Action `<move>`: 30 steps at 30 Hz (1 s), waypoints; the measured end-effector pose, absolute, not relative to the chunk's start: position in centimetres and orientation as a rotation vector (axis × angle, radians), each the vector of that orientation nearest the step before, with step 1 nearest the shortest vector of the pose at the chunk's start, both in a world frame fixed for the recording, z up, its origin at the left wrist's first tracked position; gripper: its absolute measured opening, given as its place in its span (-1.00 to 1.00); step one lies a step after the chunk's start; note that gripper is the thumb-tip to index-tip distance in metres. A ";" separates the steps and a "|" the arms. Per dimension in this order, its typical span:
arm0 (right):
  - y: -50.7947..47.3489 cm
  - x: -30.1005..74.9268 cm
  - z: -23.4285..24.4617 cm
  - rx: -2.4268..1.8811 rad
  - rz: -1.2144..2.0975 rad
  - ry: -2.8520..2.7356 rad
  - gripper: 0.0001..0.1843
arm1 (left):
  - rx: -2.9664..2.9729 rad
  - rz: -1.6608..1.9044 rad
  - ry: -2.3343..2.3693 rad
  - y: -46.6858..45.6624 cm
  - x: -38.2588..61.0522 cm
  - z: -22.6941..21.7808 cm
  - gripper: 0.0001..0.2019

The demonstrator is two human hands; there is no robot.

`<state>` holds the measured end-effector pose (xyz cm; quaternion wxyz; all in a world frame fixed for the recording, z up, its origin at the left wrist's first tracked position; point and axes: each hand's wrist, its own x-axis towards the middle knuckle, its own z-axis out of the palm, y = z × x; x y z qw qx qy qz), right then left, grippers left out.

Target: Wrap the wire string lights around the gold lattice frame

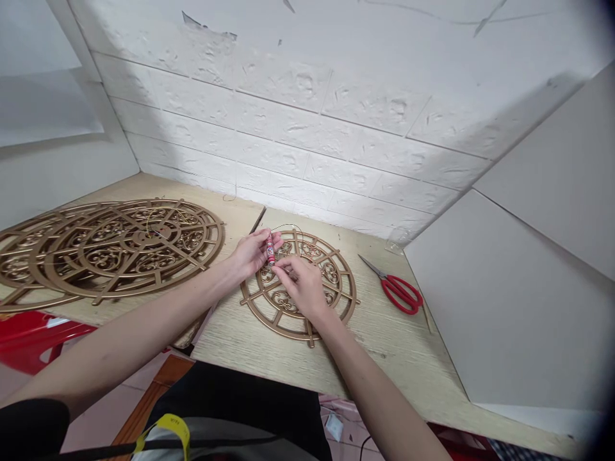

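A small red cylinder that looks like a battery [270, 248] stands nearly upright in my left hand [254, 252], between thumb and fingers. My right hand [306, 285] is closed in a pinch at the battery's lower end; what its fingertips hold, perhaps a wire end, is too small to make out. Beneath both hands lies a round gold openwork clock frame [353, 272] with scroll ornaments, partly covered by the right hand. A thin dark wire [288, 225] arcs above the frame, close to the battery's top.
Several larger gold round frames [218, 246] lie stacked on the left, with thin wires on top. Red-handled scissors [401, 293] rest at the right on the pale wooden table [259, 349]. White panels [538, 307] and a brick-patterned wall [273, 121] enclose the table. A red plastic stool [24, 339] stands lower left.
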<state>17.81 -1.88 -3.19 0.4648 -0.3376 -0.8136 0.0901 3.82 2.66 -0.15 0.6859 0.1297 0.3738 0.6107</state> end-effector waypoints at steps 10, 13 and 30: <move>-2.0 17.6 -3.2 -0.841 0.257 -1.942 -0.85 | 0.297 1.357 0.832 2.4 4.1 0.1 -0.85; -2.0 17.5 -3.0 -0.902 0.338 -1.918 -0.90 | 0.317 1.352 0.835 2.2 4.2 0.3 -0.84; -1.8 17.5 -2.8 -0.893 0.693 -2.026 -0.70 | 0.343 1.346 0.840 2.3 4.1 0.0 -0.86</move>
